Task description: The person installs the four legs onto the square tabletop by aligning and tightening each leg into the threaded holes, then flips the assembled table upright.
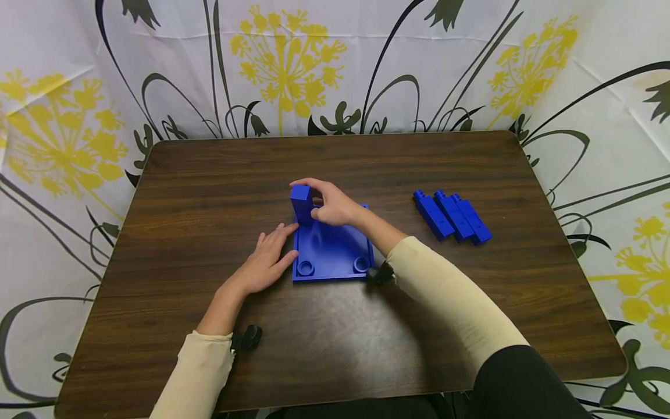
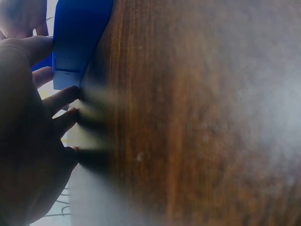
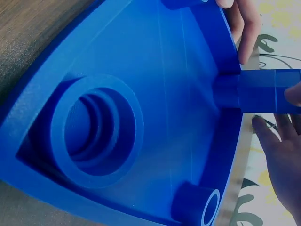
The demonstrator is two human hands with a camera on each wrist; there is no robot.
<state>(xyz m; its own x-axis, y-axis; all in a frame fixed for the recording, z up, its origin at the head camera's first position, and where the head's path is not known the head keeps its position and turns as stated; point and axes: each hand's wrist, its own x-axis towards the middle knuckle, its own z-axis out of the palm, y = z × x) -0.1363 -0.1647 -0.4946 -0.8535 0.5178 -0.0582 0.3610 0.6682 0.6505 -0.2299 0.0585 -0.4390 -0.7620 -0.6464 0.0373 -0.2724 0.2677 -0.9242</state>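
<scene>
A square blue panel (image 1: pixel 335 250) with a raised rim and round corner sockets (image 3: pixel 134 122) lies on the table, like a small upturned tabletop. At its far left corner stands an upright blue square leg (image 1: pixel 301 203). My right hand (image 1: pixel 335 203) grips this leg, thumb on the near side and fingers behind it. In the right wrist view the leg (image 3: pixel 256 92) rises from the panel's corner. My left hand (image 1: pixel 267 259) lies along the panel's left edge with fingers spread, thumb and index tips at the rim. The left wrist view shows its fingers (image 2: pixel 63 99) beside the panel's outer side (image 2: pixel 82 37).
Three more blue legs (image 1: pixel 452 215) with knobbed ends lie side by side on the right of the brown wooden table (image 1: pixel 209 174). A white curtain with yellow flowers (image 1: pixel 285 64) hangs behind the table's far edge.
</scene>
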